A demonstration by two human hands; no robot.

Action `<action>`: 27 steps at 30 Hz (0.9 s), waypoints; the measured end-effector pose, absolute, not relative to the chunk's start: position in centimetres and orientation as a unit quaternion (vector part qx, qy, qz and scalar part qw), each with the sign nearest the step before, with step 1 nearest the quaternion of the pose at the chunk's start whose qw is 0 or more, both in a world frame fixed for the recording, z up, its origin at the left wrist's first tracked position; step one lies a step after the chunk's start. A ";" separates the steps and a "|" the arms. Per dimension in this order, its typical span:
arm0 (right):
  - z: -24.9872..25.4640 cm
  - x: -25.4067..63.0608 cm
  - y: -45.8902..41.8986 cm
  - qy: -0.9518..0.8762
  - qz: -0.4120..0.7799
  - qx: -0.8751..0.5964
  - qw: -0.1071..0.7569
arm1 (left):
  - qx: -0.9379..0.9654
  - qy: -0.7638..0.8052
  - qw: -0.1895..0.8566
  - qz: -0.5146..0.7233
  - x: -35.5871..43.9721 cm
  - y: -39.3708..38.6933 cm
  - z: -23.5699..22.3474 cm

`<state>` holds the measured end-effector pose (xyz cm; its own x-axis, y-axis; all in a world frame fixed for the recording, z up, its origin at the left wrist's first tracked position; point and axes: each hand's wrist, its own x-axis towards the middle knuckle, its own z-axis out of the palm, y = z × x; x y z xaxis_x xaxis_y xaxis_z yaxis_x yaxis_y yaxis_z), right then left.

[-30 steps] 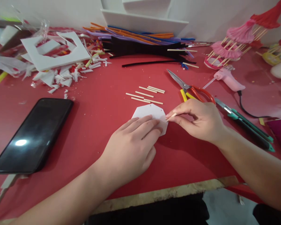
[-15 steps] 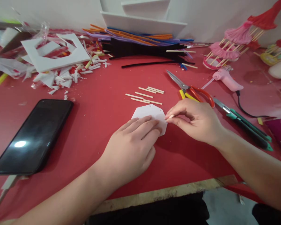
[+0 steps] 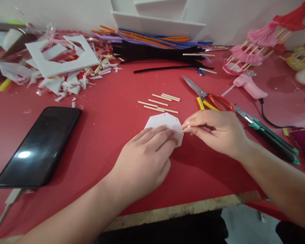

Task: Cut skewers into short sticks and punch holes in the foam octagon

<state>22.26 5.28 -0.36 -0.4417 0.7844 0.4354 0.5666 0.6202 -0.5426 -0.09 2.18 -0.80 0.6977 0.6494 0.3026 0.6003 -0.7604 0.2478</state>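
A white many-sided foam piece (image 3: pixel 166 122) lies flat on the red table (image 3: pixel 112 112). My left hand (image 3: pixel 144 159) rests on it with fingers stretched out flat, pressing it down. My right hand (image 3: pixel 216 132) is pinched on a short wooden stick (image 3: pixel 186 127), whose tip touches the right edge of the white piece. Several more cut wooden sticks (image 3: pixel 159 102) lie in a loose row just beyond the piece.
A black phone (image 3: pixel 39 145) on a cable lies at the left. Scissors (image 3: pixel 205 95), a pink glue gun (image 3: pixel 247 84) and a green cutter (image 3: pixel 266 134) sit to the right. Pipe cleaners (image 3: pixel 155 49) and white foam scraps (image 3: pixel 63 64) fill the back; the table edge is near my body.
My right hand has lowered slightly, bringing the stick from a tilt to nearly level against the piece's right edge. My left hand has stayed on the piece.
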 end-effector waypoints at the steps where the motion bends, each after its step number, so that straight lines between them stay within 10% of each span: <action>1: -0.3 22.3 5.3 -0.834 0.158 -0.408 0.337 | 0.919 0.340 0.066 0.188 -0.1 2.2 -0.8; 27: -0.7 22.3 4.9 -0.809 0.153 -0.439 0.359 | 0.918 0.341 0.062 0.191 -0.1 2.1 -0.9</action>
